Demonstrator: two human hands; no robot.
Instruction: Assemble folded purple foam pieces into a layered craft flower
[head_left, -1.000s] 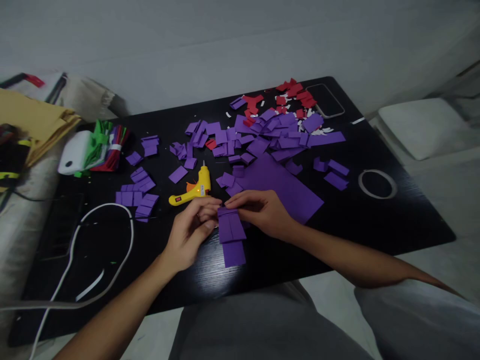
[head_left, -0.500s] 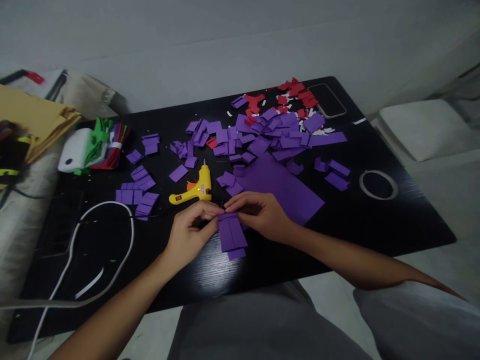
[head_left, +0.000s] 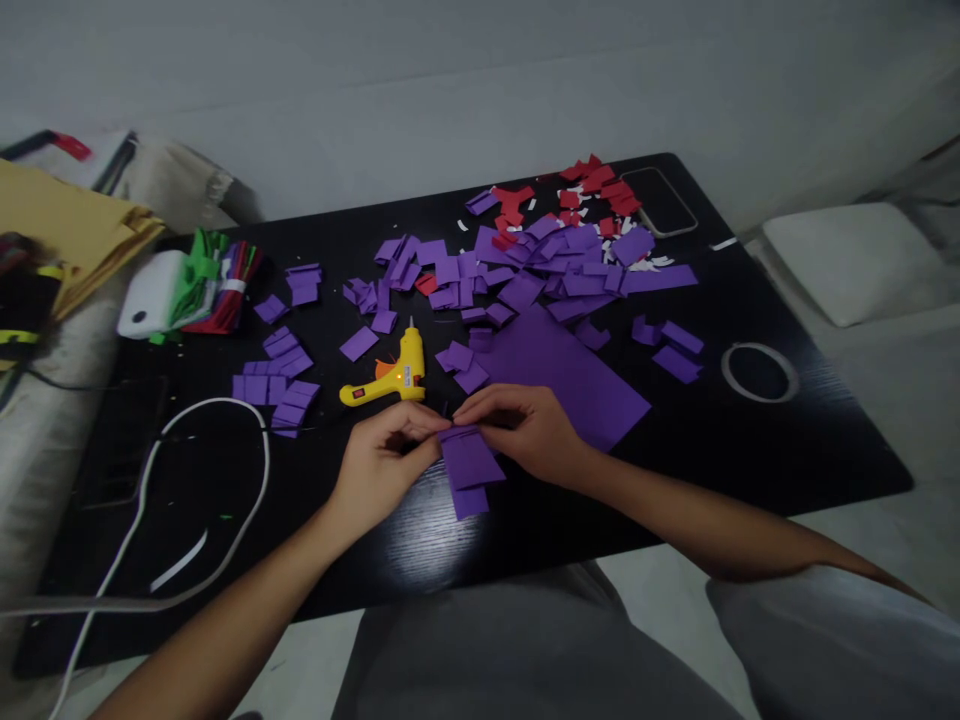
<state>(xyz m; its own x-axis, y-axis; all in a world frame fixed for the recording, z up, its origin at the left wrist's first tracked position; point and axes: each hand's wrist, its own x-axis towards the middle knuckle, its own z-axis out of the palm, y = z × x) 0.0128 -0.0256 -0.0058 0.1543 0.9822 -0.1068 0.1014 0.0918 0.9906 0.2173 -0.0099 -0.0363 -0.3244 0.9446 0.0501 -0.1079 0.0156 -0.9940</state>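
Observation:
Between my two hands is a folded purple paper piece (head_left: 471, 460), its flaps hanging toward the table's front edge. My left hand (head_left: 386, 455) pinches its upper left corner between thumb and fingers. On the upper right, my right hand (head_left: 529, 430) is closed on the same piece, fingertips near the left ones. Just beyond the left hand lies a yellow glue gun (head_left: 397, 375), nozzle pointing away, with a small orange light on it. A large purple sheet (head_left: 570, 375) lies flat behind and beside the right hand. The fingertips partly hide the piece's top edge.
Several purple folded pieces (head_left: 292, 405) lie at the left, with a larger purple heap (head_left: 547, 260) at the back. Red scraps (head_left: 600, 180) lie behind it. A white cable (head_left: 266, 470) loops at the left. A clear ring (head_left: 759, 373), probably tape, lies at the right.
The lower flaps of the purple piece have shifted: the front flap now slants to the right, and more of the one beneath shows. Both hands keep their hold, almost in place.

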